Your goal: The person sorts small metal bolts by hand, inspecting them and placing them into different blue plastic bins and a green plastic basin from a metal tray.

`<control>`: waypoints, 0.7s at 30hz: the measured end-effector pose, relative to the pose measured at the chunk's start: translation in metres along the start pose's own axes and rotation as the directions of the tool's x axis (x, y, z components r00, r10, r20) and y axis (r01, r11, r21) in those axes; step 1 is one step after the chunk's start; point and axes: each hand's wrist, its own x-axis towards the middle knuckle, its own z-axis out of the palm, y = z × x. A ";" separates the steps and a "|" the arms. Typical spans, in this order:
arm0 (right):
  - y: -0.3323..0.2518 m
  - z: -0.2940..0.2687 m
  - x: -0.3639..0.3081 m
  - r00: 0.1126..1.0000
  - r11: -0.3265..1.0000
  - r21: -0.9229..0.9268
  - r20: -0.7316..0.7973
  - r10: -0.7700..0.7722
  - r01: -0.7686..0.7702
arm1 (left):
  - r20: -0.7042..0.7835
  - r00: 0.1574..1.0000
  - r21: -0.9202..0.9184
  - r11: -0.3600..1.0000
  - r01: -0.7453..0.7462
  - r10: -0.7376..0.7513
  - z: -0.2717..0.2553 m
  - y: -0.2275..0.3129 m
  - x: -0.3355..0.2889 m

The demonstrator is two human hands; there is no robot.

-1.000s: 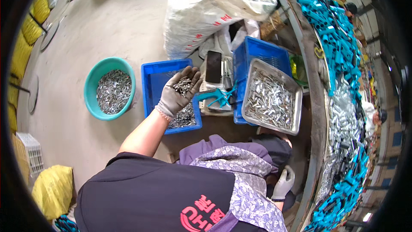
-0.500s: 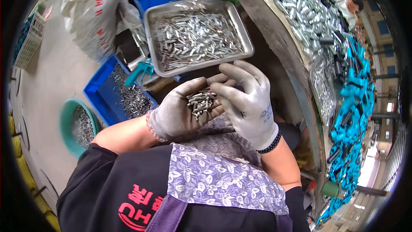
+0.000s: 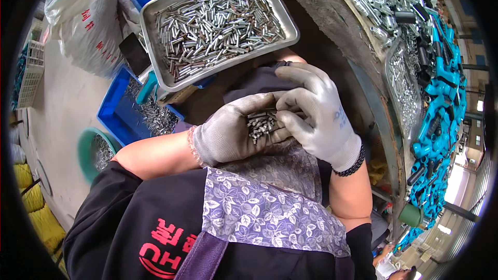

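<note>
My left hand (image 3: 225,132), in a greyed white work glove, is cupped around a small heap of short metal pins (image 3: 261,124). The pins lie bunched in its palm, mostly pointing the same way. Close against them, my right hand (image 3: 324,119) wears a similar glove, with thumb and fingers bent together at the edge of the heap. What its fingertips hold, if anything, is hidden. Just beyond both hands, a shallow metal tray (image 3: 228,61) contains a wide layer of similar loose pins (image 3: 218,26).
Left of the tray are a blue bin (image 3: 111,106) and a green basin (image 3: 85,150) with metal pieces. A white sack (image 3: 91,26) stands behind them. On the right, a bench (image 3: 353,26) carries silver metal parts (image 3: 371,5) and teal tool parts (image 3: 441,109). People show at the right edge.
The view has shifted, so the tray appears larger and farther left. My right hand's fingers have curled in closer to the pins. My left hand still cups the heap.
</note>
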 end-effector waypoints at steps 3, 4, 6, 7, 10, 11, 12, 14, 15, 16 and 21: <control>0.009 0.004 0.032 0.999 0.989 0.146 0.034 -0.026 0.021 | -0.036 0.999 -0.042 0.999 -0.034 0.032 -0.010 0.000 -0.001; 0.014 0.016 0.042 0.990 0.972 0.236 -0.127 0.053 -0.022 | -0.058 0.998 -0.010 0.999 -0.032 0.032 -0.007 0.001 0.001; 0.016 0.016 0.056 0.954 0.997 -0.016 -0.293 0.067 -0.075 | -0.079 0.995 0.042 0.997 -0.061 0.064 -0.008 0.003 0.003; 0.016 0.016 0.058 0.934 0.995 -0.061 -0.354 0.056 -0.083 | -0.087 0.994 0.039 0.997 -0.065 0.068 -0.009 0.004 0.002; -0.013 0.015 0.027 0.925 0.971 0.188 -0.321 0.204 -0.150 | 0.176 0.982 -0.249 0.968 -0.025 0.071 0.007 0.007 -0.001; -0.016 0.015 0.015 0.932 0.985 0.124 -0.326 0.156 -0.122 | 0.063 0.998 -0.178 0.984 -0.016 0.028 0.001 0.009 -0.001; -0.019 0.014 0.002 0.941 0.994 0.042 -0.320 0.107 -0.098 | 0.188 0.982 -0.224 0.974 0.033 0.010 -0.003 0.009 0.000; -0.024 0.014 -0.019 0.961 0.987 -0.133 -0.274 0.048 -0.087 | 0.123 0.992 -0.202 0.979 0.017 0.008 0.008 0.009 0.002; -0.028 0.014 -0.026 0.962 0.978 -0.178 -0.267 0.055 -0.105 | 0.223 0.975 -0.157 0.987 0.040 -0.004 0.007 0.010 0.006; -0.032 0.016 -0.032 0.959 0.977 -0.179 -0.276 0.065 -0.118 | 0.168 0.986 -0.096 0.995 0.034 -0.017 0.009 0.007 0.009; -0.035 0.021 -0.052 0.939 0.959 -0.222 -0.331 0.097 -0.178 | 0.080 0.995 0.161 0.986 0.037 -0.051 0.021 -0.012 0.028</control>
